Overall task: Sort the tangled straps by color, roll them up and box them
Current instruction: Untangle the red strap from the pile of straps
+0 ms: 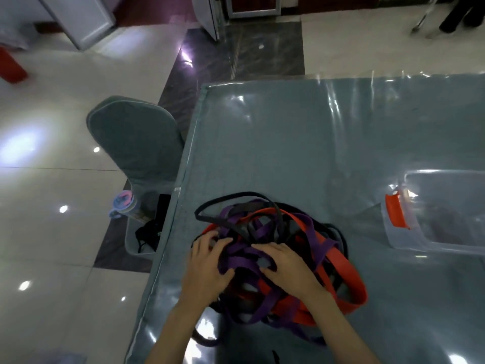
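Closest to you are your two bare forearms, coming up from the bottom edge onto the bench (288, 143). Your left hand (208, 261) sits on the near-left side of the tangled straps (275, 258), fingers bent and dug in among the loops, thumb tucked against a purple strap (241, 261). Looks like it's gripping that purple one, though the blur makes the exact hold a bit fuzzy. Your right hand (284, 264) is just beside it, resting on top of the pile with fingers curled down over the same bunch of purple loops, thumb hooked under one.

Out from your hands, the pile spreads away from you and to your right: a wide orange strap (341, 274) arcs around past your right wrist, and thin black straps (225, 203) loop out beyond your left fingertips. A few purple and black ends trail back toward you between your arms.

Well off to the right of your right hand is a clear plastic box (409, 232) with an orange latch (395, 212), something dark inside, too blurry to call.

Left of your left hand, past the bench edge, a covered chair (136, 143) stands on the tiled floor (52, 232), with a bottle (123, 206) at its base.
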